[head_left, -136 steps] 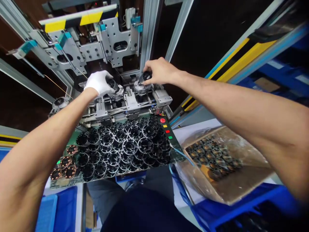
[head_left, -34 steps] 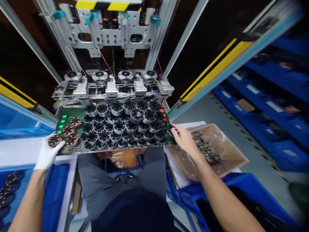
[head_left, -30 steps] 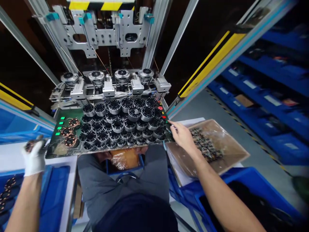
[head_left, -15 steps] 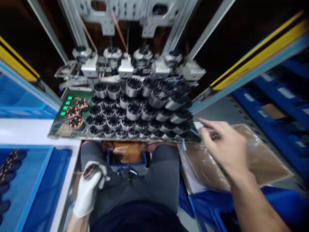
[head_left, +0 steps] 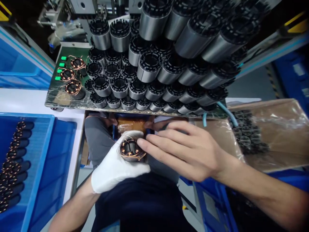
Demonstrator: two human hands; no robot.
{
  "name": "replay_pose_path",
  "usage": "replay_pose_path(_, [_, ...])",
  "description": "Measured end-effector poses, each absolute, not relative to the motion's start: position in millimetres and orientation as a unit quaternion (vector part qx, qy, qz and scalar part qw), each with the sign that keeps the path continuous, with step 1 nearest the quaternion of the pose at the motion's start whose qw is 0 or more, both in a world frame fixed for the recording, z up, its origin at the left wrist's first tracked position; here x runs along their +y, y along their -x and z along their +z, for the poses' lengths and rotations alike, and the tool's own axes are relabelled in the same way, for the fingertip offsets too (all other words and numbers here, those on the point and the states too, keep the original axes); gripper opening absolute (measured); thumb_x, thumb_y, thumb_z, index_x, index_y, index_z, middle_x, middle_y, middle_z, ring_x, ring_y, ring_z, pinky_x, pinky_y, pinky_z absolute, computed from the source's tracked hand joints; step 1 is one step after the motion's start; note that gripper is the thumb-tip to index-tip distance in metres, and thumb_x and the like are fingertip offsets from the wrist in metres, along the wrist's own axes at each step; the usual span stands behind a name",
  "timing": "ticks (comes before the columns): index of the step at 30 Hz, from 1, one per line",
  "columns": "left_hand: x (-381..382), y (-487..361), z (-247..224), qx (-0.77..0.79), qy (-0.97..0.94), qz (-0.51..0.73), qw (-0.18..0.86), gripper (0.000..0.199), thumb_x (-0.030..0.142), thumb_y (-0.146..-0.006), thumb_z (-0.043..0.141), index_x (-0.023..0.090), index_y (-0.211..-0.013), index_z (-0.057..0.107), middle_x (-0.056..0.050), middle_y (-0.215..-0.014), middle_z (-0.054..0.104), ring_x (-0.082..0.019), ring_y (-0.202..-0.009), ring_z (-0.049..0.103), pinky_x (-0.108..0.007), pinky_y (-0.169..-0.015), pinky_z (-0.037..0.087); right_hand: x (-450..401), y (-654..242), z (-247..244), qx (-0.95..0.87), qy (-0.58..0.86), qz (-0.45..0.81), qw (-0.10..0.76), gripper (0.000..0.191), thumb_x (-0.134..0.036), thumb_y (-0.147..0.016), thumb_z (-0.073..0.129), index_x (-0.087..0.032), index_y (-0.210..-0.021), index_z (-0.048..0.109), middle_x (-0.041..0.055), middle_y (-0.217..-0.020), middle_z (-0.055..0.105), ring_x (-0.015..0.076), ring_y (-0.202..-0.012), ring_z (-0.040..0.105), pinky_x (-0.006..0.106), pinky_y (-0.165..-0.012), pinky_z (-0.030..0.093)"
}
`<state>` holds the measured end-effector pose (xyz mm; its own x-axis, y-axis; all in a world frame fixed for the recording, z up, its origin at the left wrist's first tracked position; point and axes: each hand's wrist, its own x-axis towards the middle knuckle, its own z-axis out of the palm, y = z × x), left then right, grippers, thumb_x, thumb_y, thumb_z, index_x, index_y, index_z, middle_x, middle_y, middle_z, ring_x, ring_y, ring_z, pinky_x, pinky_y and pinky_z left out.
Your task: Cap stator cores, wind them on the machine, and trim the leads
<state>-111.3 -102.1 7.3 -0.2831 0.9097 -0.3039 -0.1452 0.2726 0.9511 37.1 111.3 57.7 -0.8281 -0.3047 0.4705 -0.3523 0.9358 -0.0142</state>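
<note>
My left hand (head_left: 118, 164), in a white glove, wraps round a motor stator (head_left: 131, 149) and holds it over my lap. Copper windings ring the stator's open top, and thin loose wires stick out of it. My bare right hand (head_left: 185, 149) reaches across from the right with its fingers stretched out, palm down. Its fingertips are at the stator's right rim; the thumb is hidden. Beyond both hands, stacked rows of unwound stator cores (head_left: 149, 67) with black slotted ends stand on a green board (head_left: 54, 96). A few copper-wound stators (head_left: 73, 87) stand at the board's left.
A blue bin (head_left: 48, 141) at the left holds rows of wound stators. At the right, a plastic-lined cardboard box (head_left: 277, 129) contains dark round parts. Blue tubes (head_left: 227, 112) stick out at the board's right edge. Machine fixtures (head_left: 83, 6) stand behind the cores.
My left hand has risen toward the middle with the stator. My right hand has come in from the right to the stator's rim. The view has moved closer to the board.
</note>
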Motion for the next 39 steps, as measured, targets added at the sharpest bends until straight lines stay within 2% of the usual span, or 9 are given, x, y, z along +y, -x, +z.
replay_pose_path(3, [-103.8,108.8,8.7,0.619,-0.252,0.552,0.499,0.075,0.039,-0.078,0.101,0.051,-0.146,0.073,-0.004,-0.139,0.083,-0.039,-0.132,0.083,-0.061,-0.118,0.069,111.4,-49.3,59.3,-0.958,-0.154,0.154,0.189,0.033,-0.015,-0.118,0.056,-0.03,-0.127,0.085,0.0032,-0.099,0.088,0.022,-0.078,0.079,0.038,-0.069,0.067])
replay_pose_path(7, [-109.0,108.1,3.6,0.741,-0.293,0.502,0.336,0.045,0.046,-0.083,0.101,0.045,-0.122,0.079,-0.005,-0.124,0.085,-0.036,-0.112,0.085,-0.06,-0.107,0.07,100.4,-62.5,47.7,-0.916,-0.045,0.38,0.121,0.019,-0.024,-0.121,0.061,-0.026,-0.115,0.079,0.0078,-0.111,0.085,0.0186,-0.089,0.083,0.028,-0.078,0.069])
replay_pose_path(11, [-107.7,122.8,-8.7,0.704,-0.359,0.476,0.386,0.055,0.055,-0.085,0.096,0.048,-0.136,0.076,-0.009,-0.129,0.082,-0.038,-0.121,0.083,-0.059,-0.095,0.073,81.2,-60.5,32.1,-0.723,0.007,0.683,0.098,0.017,-0.029,-0.121,0.064,-0.023,-0.111,0.075,0.0104,-0.129,0.08,0.0129,-0.078,0.081,0.024,-0.069,0.068])
replay_pose_path(14, [-94.6,135.5,-17.2,0.654,-0.385,0.494,0.424,0.059,0.059,-0.081,0.097,0.045,-0.134,0.076,-0.01,-0.122,0.08,-0.037,-0.114,0.083,-0.054,-0.083,0.073,63.1,-54.8,31.2,-0.506,0.036,0.857,0.088,0.023,-0.038,-0.125,0.059,-0.024,-0.11,0.07,0.0031,-0.117,0.075,0.0014,-0.048,0.057,0.017,-0.045,0.047])
replay_pose_path(17, [-78.9,139.1,-24.0,0.65,-0.387,0.537,0.373,0.058,0.06,-0.079,0.1,0.04,-0.127,0.074,-0.01,-0.119,0.077,-0.034,-0.108,0.081,-0.051,-0.081,0.071,44.3,-52.9,34.8,-0.518,0.034,0.85,0.096,0.016,-0.039,-0.123,0.064,-0.028,-0.114,0.071,0.0003,-0.104,0.074,0.0018,-0.044,0.043,0.018,-0.039,0.034])
replay_pose_path(22, [-65.8,137.2,-30.6,0.647,-0.393,0.607,0.241,0.057,0.056,-0.079,0.103,0.033,-0.116,0.068,-0.008,-0.114,0.07,-0.027,-0.097,0.074,-0.045,-0.081,0.066,30.8,-64.9,23.7,-0.74,-0.039,0.655,0.15,0.016,-0.029,-0.124,0.053,-0.026,-0.124,0.068,-0.0002,-0.085,0.076,0.014,-0.063,0.067,0.027,-0.064,0.056])
replay_pose_path(28, [-76.3,138.8,-25.6,0.622,-0.479,0.602,0.143,0.05,0.033,-0.082,0.1,0.027,-0.118,0.067,-0.006,-0.116,0.064,-0.025,-0.105,0.07,-0.043,-0.093,0.061,48.2,-63.7,18.5,-0.733,0.171,0.645,0.131,0.039,-0.059,-0.119,0.066,-0.023,-0.105,0.073,-0.0025,-0.079,0.066,0.0121,-0.062,0.056,0.027,-0.058,0.043])
replay_pose_path(35, [-90.2,118.1,-18.7,0.543,-0.413,0.624,0.381,0.062,0.039,-0.09,0.101,0.028,-0.142,0.07,-0.01,-0.13,0.074,-0.026,-0.112,0.074,-0.038,-0.095,0.064,32.3,-54.9,-10.2,-0.589,0.145,0.784,0.13,0.054,-0.049,-0.124,0.056,-0.024,-0.076,0.048,-0.0066,-0.062,0.048,0.0104,-0.054,0.044,0.025,-0.054,0.036])
replay_pose_path(39, [-85.2,95.9,-12.8,0.361,-0.079,0.675,0.638,0.069,0.063,-0.09,0.094,0.023,-0.14,0.07,-0.009,-0.109,0.072,-0.012,-0.071,0.058,-0.021,-0.053,0.044,24.5,-66.6,-22.8,-0.608,0.152,0.771,0.118,0.055,-0.044,-0.124,0.059,-0.023,-0.074,0.048,-0.0065,-0.061,0.044,0.0106,-0.055,0.04,0.027,-0.054,0.031])
